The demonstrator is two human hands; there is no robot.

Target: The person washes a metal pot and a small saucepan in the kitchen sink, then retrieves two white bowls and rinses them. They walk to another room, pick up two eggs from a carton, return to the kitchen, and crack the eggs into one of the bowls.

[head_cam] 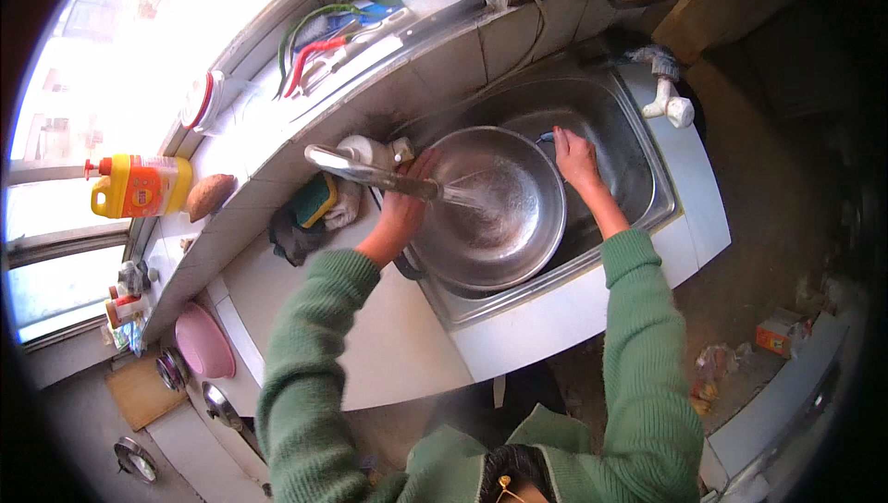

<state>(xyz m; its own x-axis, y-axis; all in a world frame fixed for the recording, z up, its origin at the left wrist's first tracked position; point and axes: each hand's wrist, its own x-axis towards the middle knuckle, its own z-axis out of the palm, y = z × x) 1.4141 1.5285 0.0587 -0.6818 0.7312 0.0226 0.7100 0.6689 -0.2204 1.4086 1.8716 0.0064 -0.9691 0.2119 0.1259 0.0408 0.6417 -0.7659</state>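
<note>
A round metal pan [496, 225] sits tilted in the stainless steel sink [649, 156], and water runs into it from the faucet [374, 177]. Beneath the faucet spout, my left hand [409, 194] is at the pan's left rim; the spout partly hides its fingers, so its grip cannot be made out. My right hand [574, 156] is right of the pan, over the sink, with its fingers closed on a small blue object [547, 137] whose kind I cannot tell.
A green and yellow sponge [316, 201] and cloths lie left of the faucet. Chili peppers [312, 56] and a yellow detergent jug [142, 186] are on the window ledge. A white-handled tap [676, 111] stands at the sink's right, and a pink basin [202, 340] lies at lower left.
</note>
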